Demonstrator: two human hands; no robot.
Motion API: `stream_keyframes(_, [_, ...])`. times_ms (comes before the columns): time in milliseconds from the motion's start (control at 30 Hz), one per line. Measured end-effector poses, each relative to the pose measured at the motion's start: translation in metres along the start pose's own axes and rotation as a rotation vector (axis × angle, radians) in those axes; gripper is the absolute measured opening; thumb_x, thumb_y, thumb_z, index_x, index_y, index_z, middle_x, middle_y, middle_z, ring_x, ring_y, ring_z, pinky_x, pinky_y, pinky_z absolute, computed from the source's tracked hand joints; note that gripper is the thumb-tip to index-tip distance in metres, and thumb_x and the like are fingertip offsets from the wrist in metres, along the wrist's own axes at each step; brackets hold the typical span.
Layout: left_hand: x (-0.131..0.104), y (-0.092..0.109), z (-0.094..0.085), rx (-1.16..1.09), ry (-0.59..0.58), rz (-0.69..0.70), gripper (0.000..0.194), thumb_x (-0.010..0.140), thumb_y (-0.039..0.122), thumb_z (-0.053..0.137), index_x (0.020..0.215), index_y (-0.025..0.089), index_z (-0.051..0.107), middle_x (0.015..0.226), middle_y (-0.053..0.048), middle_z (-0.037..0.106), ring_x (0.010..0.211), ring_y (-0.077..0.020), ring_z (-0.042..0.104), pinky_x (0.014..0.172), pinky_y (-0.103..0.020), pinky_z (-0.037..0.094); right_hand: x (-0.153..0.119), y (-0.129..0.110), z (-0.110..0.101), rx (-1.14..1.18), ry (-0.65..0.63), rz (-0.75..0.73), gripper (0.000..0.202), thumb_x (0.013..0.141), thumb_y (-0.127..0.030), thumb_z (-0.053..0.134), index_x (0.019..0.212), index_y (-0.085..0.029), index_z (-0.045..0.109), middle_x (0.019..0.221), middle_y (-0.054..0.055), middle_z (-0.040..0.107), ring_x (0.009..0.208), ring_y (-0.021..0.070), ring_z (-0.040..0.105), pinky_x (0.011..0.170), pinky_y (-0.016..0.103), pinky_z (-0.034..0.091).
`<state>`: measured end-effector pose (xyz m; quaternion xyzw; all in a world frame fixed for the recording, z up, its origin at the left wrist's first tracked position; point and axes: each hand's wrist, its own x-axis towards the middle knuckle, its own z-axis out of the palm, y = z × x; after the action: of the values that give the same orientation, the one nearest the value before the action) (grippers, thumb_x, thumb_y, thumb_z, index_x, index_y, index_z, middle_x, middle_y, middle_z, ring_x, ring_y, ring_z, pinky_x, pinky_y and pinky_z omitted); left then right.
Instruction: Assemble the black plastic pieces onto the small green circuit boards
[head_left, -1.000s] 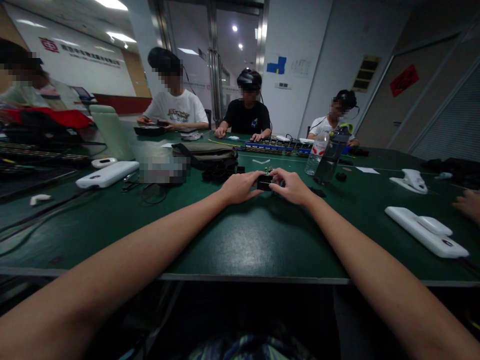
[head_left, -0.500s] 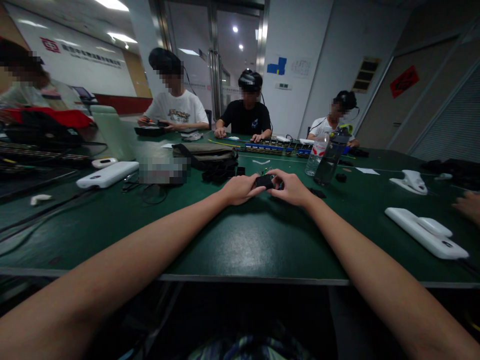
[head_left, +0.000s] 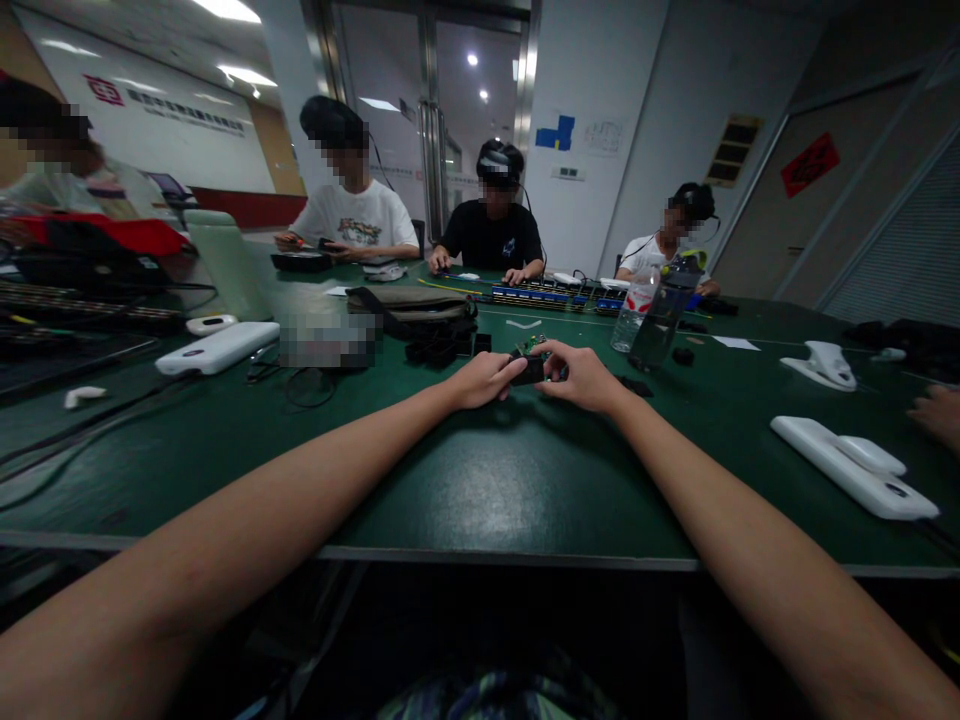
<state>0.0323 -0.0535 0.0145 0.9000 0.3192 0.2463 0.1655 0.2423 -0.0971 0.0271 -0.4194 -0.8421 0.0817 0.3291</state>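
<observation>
Both of my hands meet over the green table (head_left: 480,480), around a small black box-like part (head_left: 531,371). My left hand (head_left: 486,380) grips its left side, with the thumb along the near face. My right hand (head_left: 576,378) pinches its right side between thumb and fingers. Small green circuit boards (head_left: 534,343) show just behind the part; whether they touch it I cannot tell. Several black pieces (head_left: 439,348) lie on the table to the left of my hands. A flat black piece (head_left: 636,386) lies by my right wrist.
A grey-brown bag (head_left: 412,303) lies beyond my left hand. Two bottles, one clear (head_left: 628,322) and one dark (head_left: 664,318), stand behind my right. White power banks (head_left: 217,348) lie at left and right (head_left: 847,465). Several people sit around the table; another person's hand (head_left: 936,412) shows at right.
The black part has tilted in my hands, so more of its near face shows. My left thumb has shifted slightly up, and my right hand stays nearly in place.
</observation>
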Motion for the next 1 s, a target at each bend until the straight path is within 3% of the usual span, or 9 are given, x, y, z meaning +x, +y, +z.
stream_keyframes(133, [-0.001, 0.001, -0.001, -0.002, 0.021, -0.002, 0.046, 0.096, 0.053, 0.027, 0.083, 0.019, 0.055, 0.061, -0.001, 0.065, 0.062, -0.0170, 0.064, 0.061, -0.026, 0.045, 0.001, -0.001, -0.001, -0.029, 0.019, -0.009, 0.034, 0.075, -0.022, 0.067, 0.108, -0.018, 0.062, 0.074, -0.002, 0.064, 0.063, 0.0112, 0.055, 0.066, 0.024, 0.042])
stream_keyframes(300, [-0.001, 0.003, -0.002, 0.282, -0.030, -0.011, 0.049, 0.086, 0.058, 0.051, 0.114, 0.017, 0.053, 0.080, -0.005, 0.071, 0.075, -0.0236, 0.069, 0.063, -0.028, 0.045, 0.001, 0.001, -0.001, -0.040, 0.036, 0.007, 0.032, 0.074, -0.022, 0.066, 0.106, -0.015, 0.063, 0.072, -0.002, 0.063, 0.062, 0.0114, 0.055, 0.066, 0.023, 0.041])
stream_keyframes(400, [-0.002, 0.004, -0.002, 0.408, -0.050, -0.018, 0.051, 0.087, 0.054, 0.052, 0.124, 0.019, 0.048, 0.087, -0.006, 0.072, 0.082, -0.0255, 0.070, 0.068, -0.029, 0.047, 0.000, 0.001, 0.000, -0.031, 0.051, 0.017, 0.032, 0.073, -0.022, 0.064, 0.105, -0.016, 0.062, 0.072, -0.002, 0.062, 0.062, 0.0116, 0.055, 0.066, 0.023, 0.040])
stream_keyframes(700, [-0.002, 0.008, -0.003, 0.489, -0.069, -0.025, 0.048, 0.092, 0.053, 0.044, 0.127, 0.020, 0.046, 0.092, -0.007, 0.073, 0.086, -0.0272, 0.070, 0.070, -0.031, 0.048, 0.000, -0.001, -0.001, -0.018, 0.060, 0.044, 0.035, 0.072, -0.019, 0.062, 0.107, -0.015, 0.061, 0.071, -0.003, 0.060, 0.062, 0.0117, 0.054, 0.065, 0.023, 0.041])
stream_keyframes(900, [-0.004, 0.011, -0.003, 0.503, -0.074, 0.028, 0.045, 0.089, 0.036, 0.045, 0.132, 0.019, 0.044, 0.096, -0.006, 0.073, 0.088, -0.0255, 0.071, 0.075, -0.031, 0.050, 0.001, 0.001, 0.000, -0.078, 0.072, 0.046, 0.037, 0.072, -0.011, 0.058, 0.108, -0.015, 0.065, 0.073, -0.001, 0.061, 0.062, 0.0113, 0.053, 0.067, 0.024, 0.041])
stream_keyframes(1000, [-0.005, 0.011, -0.001, 0.530, -0.083, 0.023, 0.044, 0.091, 0.037, 0.043, 0.130, 0.019, 0.045, 0.098, -0.007, 0.072, 0.090, -0.0266, 0.070, 0.076, -0.033, 0.050, 0.002, 0.002, 0.000, -0.099, 0.054, 0.044, 0.033, 0.073, -0.011, 0.059, 0.103, -0.015, 0.068, 0.074, 0.000, 0.064, 0.063, 0.0118, 0.053, 0.068, 0.024, 0.042])
